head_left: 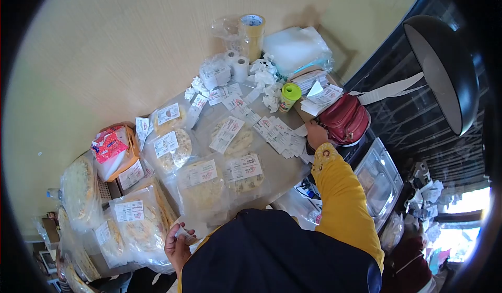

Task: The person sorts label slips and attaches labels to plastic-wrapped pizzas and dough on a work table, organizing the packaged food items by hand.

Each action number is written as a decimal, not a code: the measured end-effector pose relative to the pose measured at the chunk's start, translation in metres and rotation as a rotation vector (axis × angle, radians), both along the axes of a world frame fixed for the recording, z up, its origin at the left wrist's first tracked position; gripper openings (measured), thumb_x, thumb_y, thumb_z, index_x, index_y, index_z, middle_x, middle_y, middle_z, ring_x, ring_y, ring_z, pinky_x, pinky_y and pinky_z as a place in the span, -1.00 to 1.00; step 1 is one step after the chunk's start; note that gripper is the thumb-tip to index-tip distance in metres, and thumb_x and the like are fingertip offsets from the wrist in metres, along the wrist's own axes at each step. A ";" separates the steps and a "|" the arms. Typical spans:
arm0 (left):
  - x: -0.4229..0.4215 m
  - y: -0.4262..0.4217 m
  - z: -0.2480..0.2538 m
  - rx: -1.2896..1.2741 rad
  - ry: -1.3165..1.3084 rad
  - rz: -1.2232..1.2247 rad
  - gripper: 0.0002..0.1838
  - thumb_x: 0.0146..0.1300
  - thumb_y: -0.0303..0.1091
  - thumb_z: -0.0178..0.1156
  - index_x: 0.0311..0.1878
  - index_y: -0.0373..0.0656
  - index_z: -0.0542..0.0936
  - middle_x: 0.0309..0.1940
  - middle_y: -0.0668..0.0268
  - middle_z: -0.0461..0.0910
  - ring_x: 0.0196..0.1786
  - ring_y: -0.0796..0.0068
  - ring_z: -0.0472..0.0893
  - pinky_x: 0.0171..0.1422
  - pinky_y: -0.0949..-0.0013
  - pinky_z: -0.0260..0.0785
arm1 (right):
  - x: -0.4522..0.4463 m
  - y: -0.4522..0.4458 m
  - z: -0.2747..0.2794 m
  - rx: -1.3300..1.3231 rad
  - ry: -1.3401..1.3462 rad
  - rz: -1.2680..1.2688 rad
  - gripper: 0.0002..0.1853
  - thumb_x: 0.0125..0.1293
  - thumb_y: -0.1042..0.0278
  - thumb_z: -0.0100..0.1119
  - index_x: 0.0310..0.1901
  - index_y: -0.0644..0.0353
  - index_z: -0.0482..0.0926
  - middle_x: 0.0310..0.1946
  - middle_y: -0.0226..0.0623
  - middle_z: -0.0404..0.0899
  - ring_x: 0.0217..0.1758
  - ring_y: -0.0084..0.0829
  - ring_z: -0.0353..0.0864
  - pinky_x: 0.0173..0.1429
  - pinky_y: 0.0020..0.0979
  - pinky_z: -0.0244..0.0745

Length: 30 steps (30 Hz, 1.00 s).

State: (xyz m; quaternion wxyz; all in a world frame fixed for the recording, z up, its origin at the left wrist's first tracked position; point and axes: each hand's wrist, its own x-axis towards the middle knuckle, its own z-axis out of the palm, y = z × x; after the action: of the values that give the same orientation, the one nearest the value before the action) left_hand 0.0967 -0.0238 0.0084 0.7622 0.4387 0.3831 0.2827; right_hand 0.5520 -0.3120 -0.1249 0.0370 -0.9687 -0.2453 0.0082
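My left hand (178, 245) is at the table's near left edge, its fingers curled round a small whitish piece, perhaps a label. My right hand (316, 135) reaches to the right side of the table, beside the red bag (345, 119), with a white slip (301, 131) at its fingertips. Spread out left of that hand are printed labels (282, 136). Flat round foods in clear bags lie in the middle, among them one labelled bag (198, 180) and another (244, 172). One more label (227, 135) rests on a bag behind them.
Stacked bagged rounds (138, 220) fill the left side, near an orange-edged container (117, 151). Tape rolls (252, 36), crumpled paper (264, 73), a green cup (289, 97) and a box of labels (319, 86) stand at the back. A black lamp (444, 73) hangs at right.
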 end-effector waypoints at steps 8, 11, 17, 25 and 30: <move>-0.003 0.002 0.002 -0.006 0.013 0.029 -0.67 0.17 -0.66 -0.07 0.02 -0.26 0.44 -0.04 0.08 0.48 -0.23 0.23 0.60 -0.15 0.29 0.51 | -0.001 0.026 0.003 -0.197 -0.081 -0.041 -0.87 0.06 0.44 0.00 -0.49 0.16 0.58 -0.53 -0.20 0.59 -0.41 -0.22 0.63 -0.36 -0.25 0.54; -0.003 0.000 0.003 -0.006 -0.002 0.030 -0.66 0.17 -0.66 -0.07 0.02 -0.27 0.44 -0.04 0.08 0.48 -0.22 0.24 0.60 -0.16 0.28 0.51 | 0.006 0.038 -0.003 -0.255 -0.068 -0.030 -0.85 0.09 0.40 -0.01 -0.42 0.16 0.58 -0.53 -0.20 0.61 -0.45 -0.27 0.64 -0.41 -0.26 0.54; -0.005 -0.002 0.003 -0.014 0.012 0.041 -0.66 0.17 -0.65 -0.07 0.04 -0.27 0.42 -0.03 0.08 0.47 -0.22 0.25 0.60 -0.16 0.28 0.51 | 0.028 0.046 -0.022 -0.250 -0.029 -0.063 -0.83 0.11 0.38 -0.02 -0.32 0.18 0.56 -0.49 -0.21 0.62 -0.44 -0.28 0.65 -0.42 -0.27 0.54; -0.009 -0.004 0.005 0.011 0.009 0.080 -0.65 0.17 -0.65 -0.07 0.05 -0.27 0.41 -0.02 0.10 0.46 -0.22 0.26 0.60 -0.16 0.29 0.51 | -0.039 0.031 0.004 -0.084 -0.052 -0.285 -0.80 0.10 0.40 0.02 -0.21 0.18 0.49 -0.12 -0.17 0.41 -0.04 -0.17 0.49 -0.14 -0.25 0.52; -0.009 -0.004 0.008 0.010 -0.003 0.044 -0.66 0.18 -0.65 -0.07 0.04 -0.26 0.42 -0.01 0.10 0.45 -0.21 0.28 0.60 -0.17 0.31 0.52 | -0.043 -0.002 -0.008 0.029 -0.118 -0.185 -0.81 0.10 0.35 0.03 -0.26 0.19 0.51 -0.09 -0.20 0.36 -0.02 -0.19 0.43 -0.14 -0.21 0.49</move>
State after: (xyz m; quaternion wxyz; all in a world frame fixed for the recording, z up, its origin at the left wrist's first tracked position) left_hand 0.0875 -0.0276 0.0160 0.7539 0.4337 0.3902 0.3021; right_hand 0.5086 -0.3138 -0.1333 0.0371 -0.9854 -0.1566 -0.0558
